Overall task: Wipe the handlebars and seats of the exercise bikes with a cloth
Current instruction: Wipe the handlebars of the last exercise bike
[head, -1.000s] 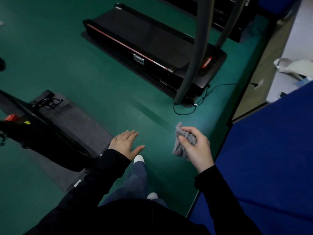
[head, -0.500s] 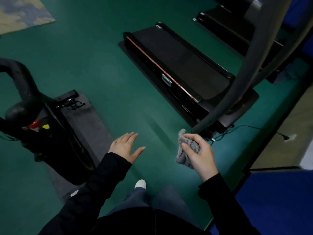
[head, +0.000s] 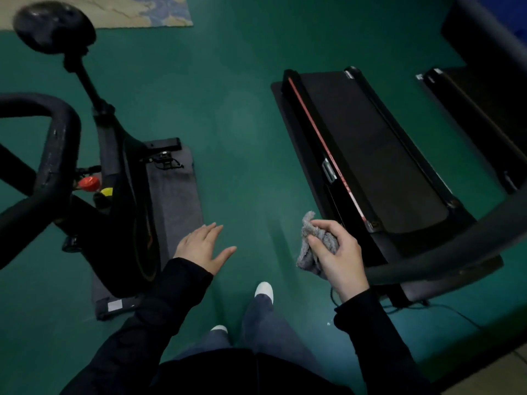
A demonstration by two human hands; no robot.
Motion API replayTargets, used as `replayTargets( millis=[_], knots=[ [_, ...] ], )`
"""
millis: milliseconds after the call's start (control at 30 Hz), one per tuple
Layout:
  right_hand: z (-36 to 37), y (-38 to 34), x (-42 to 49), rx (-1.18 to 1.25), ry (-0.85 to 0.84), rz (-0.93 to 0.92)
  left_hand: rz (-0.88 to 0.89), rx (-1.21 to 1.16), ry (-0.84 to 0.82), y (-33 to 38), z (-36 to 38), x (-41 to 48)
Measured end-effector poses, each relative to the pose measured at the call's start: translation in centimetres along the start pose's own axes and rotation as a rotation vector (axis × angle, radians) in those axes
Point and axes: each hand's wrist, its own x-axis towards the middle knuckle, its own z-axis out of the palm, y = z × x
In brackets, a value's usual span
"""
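Observation:
A black exercise bike stands at the left on a dark mat. Its round black seat is at the top left, and its thick black handlebar loops across the left edge. My right hand grips a bunched grey cloth in the air at centre right, well apart from the bike. My left hand hovers with flat, spread fingers just right of the bike's mat, holding nothing.
A black treadmill lies on the green floor at the right, its grey handrail crossing just right of my right hand. A second treadmill sits at the far right. A patterned rug lies at the top. My feet stand below.
The view has swung left: the bike's seat and handlebar have come into sight and the treadmill has shifted right. Both hands keep their pose, the right still gripping the cloth.

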Motion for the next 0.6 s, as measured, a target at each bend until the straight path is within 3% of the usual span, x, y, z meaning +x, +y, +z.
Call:
replayTargets(
  millis=[267,600],
  knots=[
    [-3.3,0.1,9.7,-0.011,-0.116,-0.047,-0.089,-0.071,0.07,5.3,-1.4,6.4],
    [1.3,-3.1,18.9,-0.037,-0.319,-0.117,-0.278,-0.131,0.119,2.8,-4.2,10.9]
  ],
)
